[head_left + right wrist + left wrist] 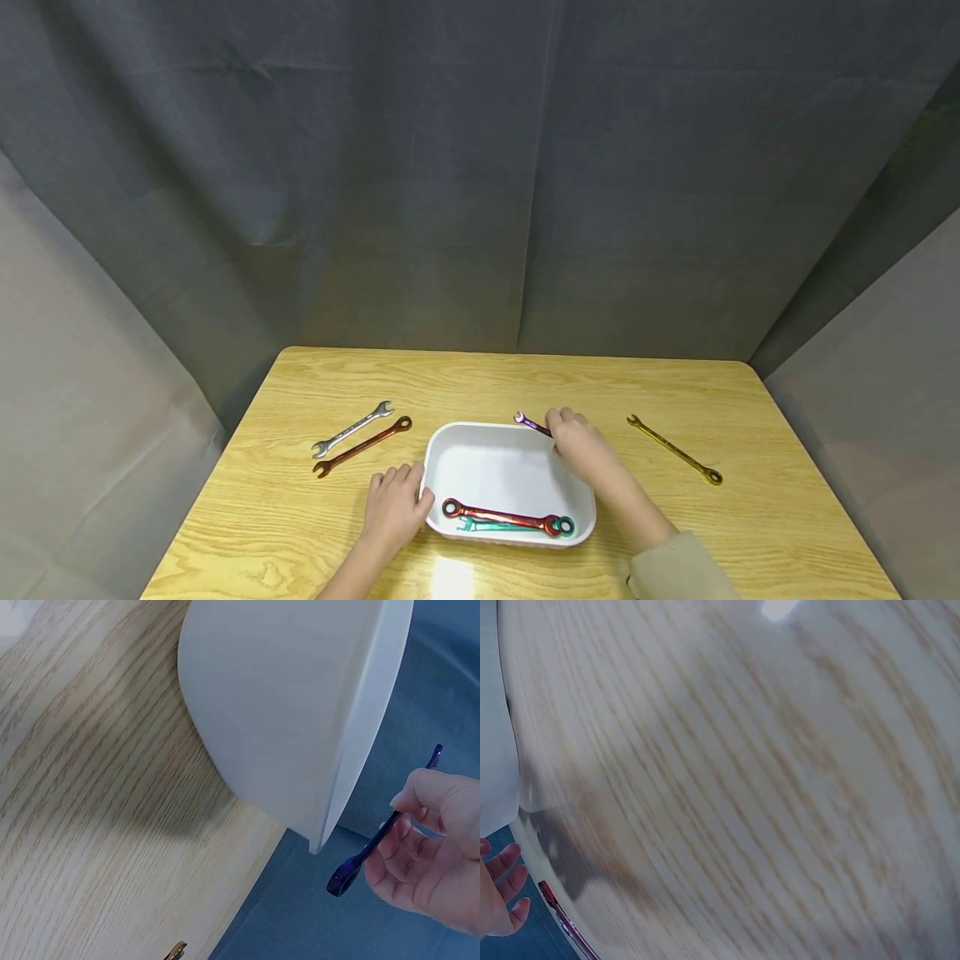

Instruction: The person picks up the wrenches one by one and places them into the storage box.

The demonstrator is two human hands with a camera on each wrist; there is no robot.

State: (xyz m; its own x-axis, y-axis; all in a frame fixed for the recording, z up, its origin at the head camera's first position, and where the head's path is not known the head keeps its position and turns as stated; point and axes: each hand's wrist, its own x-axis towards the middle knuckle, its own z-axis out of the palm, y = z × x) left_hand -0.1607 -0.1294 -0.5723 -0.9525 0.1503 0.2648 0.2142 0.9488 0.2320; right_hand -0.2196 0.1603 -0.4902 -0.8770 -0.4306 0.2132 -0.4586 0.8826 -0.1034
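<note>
My right hand [581, 446] pinches a purple wrench [382, 832] between thumb and fingers, over the far right rim of a white bin [495, 467]. One end of the wrench [529, 423] pokes out left of the fingertips in the head view; in the right wrist view both ends show. By the bin's left side is my left hand [393, 504], its thumb overlapping the rim and its fingers loosely bent. Inside the bin, along the near wall, a red wrench [502, 515] lies across a green wrench [491, 526].
On the table [300, 533] to the left lie a silver open-ended wrench [352, 430] and an orange-brown wrench [363, 447], side by side. A gold wrench [675, 450] lies to the right. Dark grey cloth [420, 208] hangs behind the table's far edge.
</note>
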